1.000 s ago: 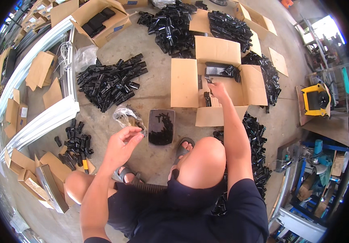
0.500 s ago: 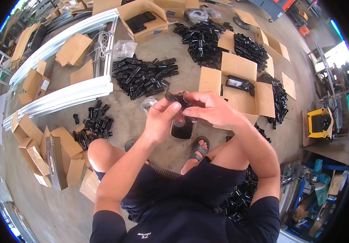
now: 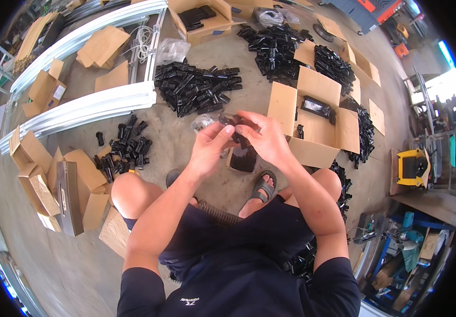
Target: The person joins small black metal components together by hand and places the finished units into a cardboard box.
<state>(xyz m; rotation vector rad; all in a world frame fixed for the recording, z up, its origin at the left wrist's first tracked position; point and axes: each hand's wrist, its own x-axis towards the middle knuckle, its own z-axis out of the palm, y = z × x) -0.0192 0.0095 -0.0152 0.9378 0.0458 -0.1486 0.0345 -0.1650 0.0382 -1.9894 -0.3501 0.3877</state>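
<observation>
Left hand [image 3: 209,149] and right hand [image 3: 267,142] are close together, up in front of the knees, and both have their fingers pinched on a black part [image 3: 229,120]. Fingers cover some of it, so I cannot tell its whole shape. It is up in the air, over the floor [image 3: 172,140]. Down on the floor, in front of the feet, sits a tub [image 3: 240,170] with little black bits in it. A see-through bag [image 3: 202,122] lies near the tub, by the left hand. To the right is an open brown box [image 3: 282,109], and inside it is a black piece with ridges [image 3: 316,107]. A big heap of black parts [image 3: 193,87] lies past the bag. Another, smaller heap [image 3: 127,145] lies off to the left.
</observation>
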